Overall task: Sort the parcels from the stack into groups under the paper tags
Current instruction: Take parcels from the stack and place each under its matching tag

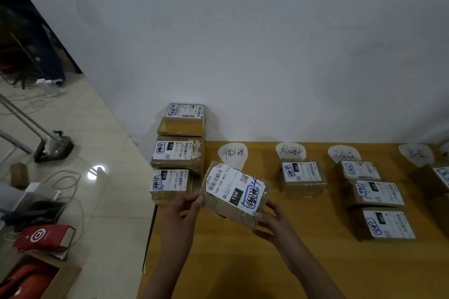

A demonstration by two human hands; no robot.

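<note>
I hold a brown cardboard parcel with a white label marked 15H above the wooden table. My left hand grips its left edge and my right hand grips its lower right corner. The parcel hangs tilted just below the leftmost paper tag. A stack of parcels stands at the table's far left corner. One parcel lies under the second tag. Three parcels lie in a column under the third tag. A fourth tag sits at the far right with a parcel partly cut off.
A white wall rises behind the table. To the left is a tiled floor with cables, a metal stand base, a red bag and an open cardboard box.
</note>
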